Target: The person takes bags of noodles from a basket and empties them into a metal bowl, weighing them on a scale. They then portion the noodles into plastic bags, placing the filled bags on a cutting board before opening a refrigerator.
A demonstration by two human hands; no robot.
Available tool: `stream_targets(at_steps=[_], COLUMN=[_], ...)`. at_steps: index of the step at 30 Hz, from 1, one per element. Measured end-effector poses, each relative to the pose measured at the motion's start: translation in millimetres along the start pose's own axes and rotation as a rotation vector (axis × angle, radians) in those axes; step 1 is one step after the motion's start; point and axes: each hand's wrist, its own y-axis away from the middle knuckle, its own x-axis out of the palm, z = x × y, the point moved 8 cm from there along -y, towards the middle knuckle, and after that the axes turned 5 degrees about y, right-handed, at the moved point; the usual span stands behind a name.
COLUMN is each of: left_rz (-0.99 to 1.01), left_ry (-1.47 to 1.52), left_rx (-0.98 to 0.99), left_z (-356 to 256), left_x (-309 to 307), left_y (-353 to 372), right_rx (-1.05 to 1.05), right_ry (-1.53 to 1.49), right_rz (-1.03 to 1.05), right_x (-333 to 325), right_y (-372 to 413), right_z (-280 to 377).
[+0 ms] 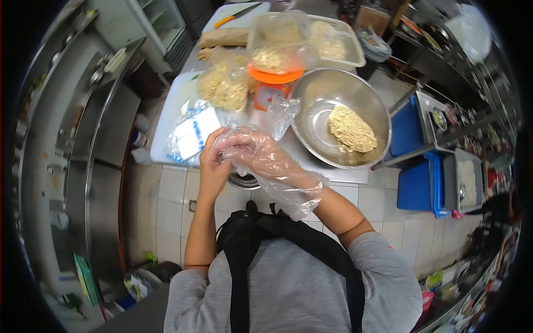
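Note:
A loose clear plastic bag (pixel 294 188) covers my right hand (pixel 244 145) and most of that forearm. Through the wrinkled film the right fingers look curled, but what they may hold is hidden. My bare left hand (pixel 213 164) meets the right fingertips and pinches the film there. Just beyond my hands lies a stack of white and blue plastic packaging (pixel 191 133) on a white cutting board (pixel 166 125). To the right, a big steel bowl (pixel 316 130) contains a clump of pale noodle-like strands (pixel 352 130). An orange scale (pixel 276 76) supports a clear bag of similar strands (pixel 271 58).
Filled clear bags (pixel 225 89) rest on the board's far side. A pale tray (pixel 355 47) with bagged strands is behind the scale. A knife with an orange handle (pixel 225 21) lies at the back. Blue bins (pixel 413 183) are at the right, a steel counter (pixel 100 127) at the left.

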Motion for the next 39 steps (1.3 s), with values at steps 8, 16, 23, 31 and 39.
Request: stream_targets(at_steps=[8, 16, 23, 31, 39], left_rz=[-0.767, -1.364, -1.563, -1.626, -1.324], left_ry=[0.113, -0.969, -1.587, -1.343, -0.881], left_rx=[-0.28, -0.585, -0.598, -0.985, -1.131], left_z=[70.0, 20.6, -84.0, -49.0, 126.2], left_x=[-248.2, -481.8, -615.6, -655.9, -592.7], left_y=[184.4, 432.9, 577.5, 663.9, 680.2], right_rx=[0.487, 0.836, 0.966, 1.035, 0.613], right_ry=[-0.068, -0.058, 0.152, 0.685, 0.854], right_rz=[-0.197, -0.411, -0.149, 0.307, 0.329], right_x=[-2.3, 65.1, 180.8, 190.8, 260.8], right_y=[47.6, 61.6, -7.5, -6.4, -58.0], right_z=[-95.0, -138.5, -178.0, -233.7, -169.1])
